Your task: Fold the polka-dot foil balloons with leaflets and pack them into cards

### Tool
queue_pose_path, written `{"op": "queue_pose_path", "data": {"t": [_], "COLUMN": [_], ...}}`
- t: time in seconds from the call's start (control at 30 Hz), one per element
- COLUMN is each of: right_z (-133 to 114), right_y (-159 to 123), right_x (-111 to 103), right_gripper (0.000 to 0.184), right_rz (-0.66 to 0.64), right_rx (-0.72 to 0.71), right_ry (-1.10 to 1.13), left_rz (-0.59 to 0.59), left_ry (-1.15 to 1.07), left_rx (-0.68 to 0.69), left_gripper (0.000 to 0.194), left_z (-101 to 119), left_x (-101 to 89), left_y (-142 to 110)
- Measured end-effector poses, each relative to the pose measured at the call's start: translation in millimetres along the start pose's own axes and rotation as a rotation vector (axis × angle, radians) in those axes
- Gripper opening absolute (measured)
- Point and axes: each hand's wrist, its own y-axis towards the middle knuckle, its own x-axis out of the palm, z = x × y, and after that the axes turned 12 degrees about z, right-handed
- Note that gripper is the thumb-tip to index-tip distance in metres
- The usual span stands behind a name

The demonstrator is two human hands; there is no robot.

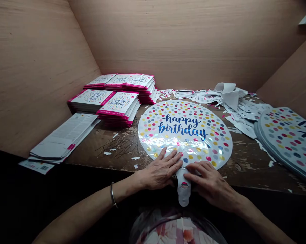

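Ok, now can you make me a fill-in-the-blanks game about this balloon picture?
The round foil balloon says happy ____ in blue letters. Its surface is printed with coloured ____. A metal bangle circles the wrist of the ____ hand. Another pile of balloons lies on the ____ side of the wooden table.

Answers: birthday, dots, left, right.

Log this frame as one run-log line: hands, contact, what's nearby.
left hand: flat on foil birthday balloon | right hand: fingers on balloon, above its neck tab | nearby: stacked balloon packets; balloon pile
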Motion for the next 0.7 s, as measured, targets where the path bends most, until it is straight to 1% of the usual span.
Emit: {"op": "queue_pose_path", "data": {"t": [0.07,0.1,0.13,0.17,0.2,0.27,0.33,0.37,0.43,0.5,0.57,0.6,0.7], "right_z": [-8,-12,-14,-15,-15,-9,-1,3,9,11,11,10,13], "right_y": [-5,-6,-4,-2,2,13,24,30,40,48,52,53,52], "right_x": [7,11,14,17,19,19,17,16,15,14,13,13,10], "right_gripper": [0.036,0.034,0.032,0.03,0.026,0.022,0.022,0.022,0.022,0.027,0.03,0.03,0.03], "right_rz": [0.105,0.164,0.228,0.289,0.339,0.387,0.359,0.333,0.294,0.254,0.226,0.221,0.177], "right_rx": [-0.138,-0.186,-0.2,-0.169,-0.099,0.118,0.35,0.457,0.664,0.837,0.944,0.966,0.958], "right_ry": [-0.077,-0.072,-0.039,0.017,0.088,0.228,0.337,0.38,0.477,0.614,0.746,0.797,0.934], "left_rz": [0.023,0.028,0.029,0.026,0.02,0.028,0.087,0.13,0.219,0.293,0.343,0.359,0.396], "left_ry": [-0.025,-0.048,-0.075,-0.105,-0.14,-0.231,-0.351,-0.413,-0.516,-0.565,-0.557,-0.538,-0.453], "left_rx": [-0.029,-0.046,-0.066,-0.085,-0.101,-0.136,-0.201,-0.242,-0.307,-0.345,-0.378,-0.399,-0.45], "left_gripper": [0.064,0.063,0.063,0.064,0.065,0.068,0.062,0.055,0.033,0.016,0.013,0.015,0.023], "left_z": [3,3,3,2,1,0,1,2,5,10,13,15,19], "left_x": [3.4,3.6,3.0,1.6,-0.3,-4.3,-7.9,-9.3,-11.4,-12.2,-11.2,-9.9,-3.7], "left_y": [0,1,2,3,4,6,9,11,17,24,30,32,34]}}
